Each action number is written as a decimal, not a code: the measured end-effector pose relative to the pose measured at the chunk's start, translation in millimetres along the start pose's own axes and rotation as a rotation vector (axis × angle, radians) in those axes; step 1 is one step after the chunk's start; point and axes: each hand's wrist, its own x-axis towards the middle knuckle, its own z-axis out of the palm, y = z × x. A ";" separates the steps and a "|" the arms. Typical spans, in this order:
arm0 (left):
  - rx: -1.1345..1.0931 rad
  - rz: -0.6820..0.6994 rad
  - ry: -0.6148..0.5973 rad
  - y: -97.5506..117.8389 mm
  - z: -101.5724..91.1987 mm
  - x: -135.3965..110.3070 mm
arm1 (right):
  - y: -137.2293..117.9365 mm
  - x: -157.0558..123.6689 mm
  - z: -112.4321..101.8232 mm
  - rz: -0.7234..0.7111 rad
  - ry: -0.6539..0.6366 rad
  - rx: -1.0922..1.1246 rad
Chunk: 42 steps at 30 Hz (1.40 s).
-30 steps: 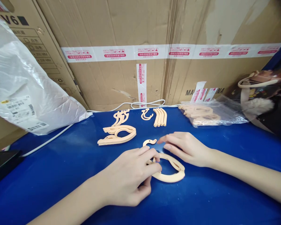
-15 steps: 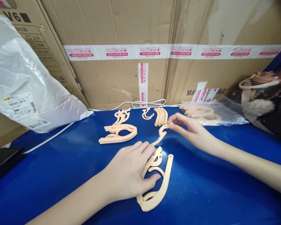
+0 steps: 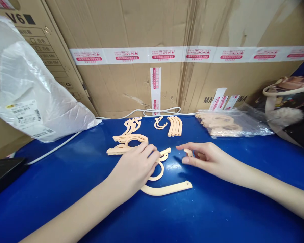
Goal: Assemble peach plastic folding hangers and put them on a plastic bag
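A beige folding hanger (image 3: 166, 189) lies on the blue table, one long arm swung out to the right. Curled over its left side, my left hand (image 3: 134, 165) grips it, and the fingers hide part of the frame. My right hand (image 3: 207, 157) hovers to the right of the hanger, index finger stretched out. Tucked into that hand is a beige hanger hook (image 3: 189, 153), mostly covered by the fingers. Just beyond my left hand lie stacked folded hangers (image 3: 128, 139).
Along the back sit loose hooks (image 3: 132, 125), a small curved piece (image 3: 160, 124) and a row of hanger arms (image 3: 174, 126). Right of them is a clear bag of parts (image 3: 230, 123). A white parcel (image 3: 35, 91), a black device (image 3: 7, 175), a cable (image 3: 53, 148) and cardboard boxes (image 3: 131, 84) surround the table.
My left hand has turned the hanger and shifted it slightly away and left; its long arm now points right. My right hand has come nearer and right, the hook now drawn into its fingers.
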 end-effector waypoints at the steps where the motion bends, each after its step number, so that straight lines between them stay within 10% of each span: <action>1: -0.067 -0.005 0.003 3.6 -2.3 -0.8 | 0.9 -1.0 1.0 -0.016 -0.014 -0.045; 13: -0.528 0.002 -0.272 24.0 -7.4 -7.3 | -7.1 -5.0 -4.0 -0.288 -0.046 -0.240; 42: -0.645 -0.127 -0.173 20.0 -8.6 -4.6 | -14.0 -10.1 -3.1 -0.187 -0.135 -0.134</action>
